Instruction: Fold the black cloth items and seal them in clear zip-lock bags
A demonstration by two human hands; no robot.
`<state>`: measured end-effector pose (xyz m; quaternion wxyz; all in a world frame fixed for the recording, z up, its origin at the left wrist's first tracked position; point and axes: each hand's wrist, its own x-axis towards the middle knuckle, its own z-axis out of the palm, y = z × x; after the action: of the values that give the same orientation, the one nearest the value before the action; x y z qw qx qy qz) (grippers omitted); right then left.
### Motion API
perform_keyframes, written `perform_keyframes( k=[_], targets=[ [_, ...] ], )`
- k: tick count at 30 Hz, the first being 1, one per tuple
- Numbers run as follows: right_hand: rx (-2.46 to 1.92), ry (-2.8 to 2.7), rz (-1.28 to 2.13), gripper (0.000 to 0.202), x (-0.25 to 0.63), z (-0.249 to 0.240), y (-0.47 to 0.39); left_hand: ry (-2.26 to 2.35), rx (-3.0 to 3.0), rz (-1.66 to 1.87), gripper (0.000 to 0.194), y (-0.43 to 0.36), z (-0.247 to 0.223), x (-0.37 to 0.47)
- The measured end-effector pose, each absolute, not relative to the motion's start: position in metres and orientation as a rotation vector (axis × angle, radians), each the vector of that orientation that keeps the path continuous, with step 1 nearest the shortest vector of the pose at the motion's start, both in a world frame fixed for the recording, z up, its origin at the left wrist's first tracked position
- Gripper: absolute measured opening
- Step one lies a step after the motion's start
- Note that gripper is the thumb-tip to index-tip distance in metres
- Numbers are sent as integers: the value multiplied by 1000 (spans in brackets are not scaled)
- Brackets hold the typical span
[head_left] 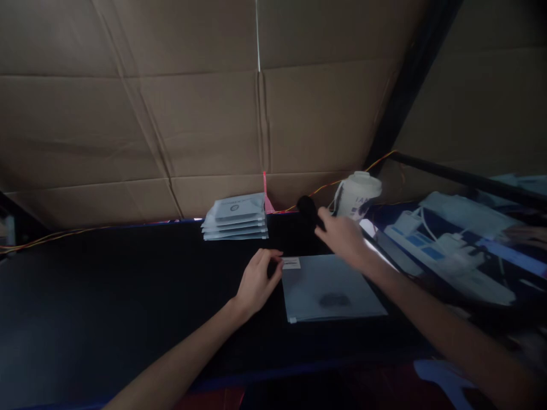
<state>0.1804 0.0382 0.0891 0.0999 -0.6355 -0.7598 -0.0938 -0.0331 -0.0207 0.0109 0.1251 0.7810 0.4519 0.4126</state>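
A frosted zip bag lies flat on the black table, a dark patch showing through its middle. At its upper left corner is a small white printed label. My left hand has thumb and fingers drawn together at that corner, touching the bag beside the label. Beyond the bag, my right hand is closed on a dark, rounded object, whose exact kind is too dim to tell. Behind my left hand sits a stack of several packed frosted bags, the top one printed with a logo.
A white lidded cup stands behind my right hand. At right are a white power strip with plugs and more pale bags. A cardboard wall closes the back; thin yellow-red wires run along the black table.
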Motion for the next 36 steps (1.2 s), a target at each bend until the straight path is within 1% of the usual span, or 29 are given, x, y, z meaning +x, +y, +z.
perform_keyframes(
  k=[2, 5, 7, 9, 12, 16, 20, 21, 24, 27, 29, 33, 36],
  targets=[
    [-1783, -2400, -263, 20, 169, 66, 28, 1345, 2375, 1196, 17, -18, 9, -33],
    [-1561, -2529, -204, 16, 159, 35, 15, 1407, 2523, 1172, 33, -16, 9, -33],
    [-1450, -2524, -157, 19, 159, 23, 10, 1425, 2596, 1134, 46, -17, 10, -32],
    [-1361, -2509, -110, 25, 160, 18, 8, 1426, 2675, 1065, 51, -18, 11, -31],
    [-1249, -2514, -101, 30, 160, 17, 2, 1441, 2805, 888, 52, -19, 10, -29],
    [-1120, -2536, -102, 34, 154, 16, -14, 1511, 2878, 568, 51, -22, 8, -23],
    [-1017, -2540, -19, 34, 151, 15, -27, 1629, 2847, 351, 63, -28, 12, -18],
    [-995, -2541, 13, 33, 152, 16, -29, 1647, 2839, 312, 63, -29, 13, -17],
    [-974, -2499, 148, 36, 162, 22, -32, 1634, 2859, 225, 53, -29, 15, -15],
    [-1005, -2399, 233, 37, 183, 30, -38, 1606, 2882, 193, 44, -28, 13, -14],
    [-1054, -2365, 257, 32, 201, 34, -45, 1594, 2862, 213, 43, -28, 12, -14],
    [-1125, -2471, 360, 21, 229, 35, -65, 1593, 2716, 338, 50, -25, 17, -21],
    [-1138, -2557, 379, 27, 238, 29, -76, 1598, 2572, 460, 55, -23, 22, -29]
  ],
)
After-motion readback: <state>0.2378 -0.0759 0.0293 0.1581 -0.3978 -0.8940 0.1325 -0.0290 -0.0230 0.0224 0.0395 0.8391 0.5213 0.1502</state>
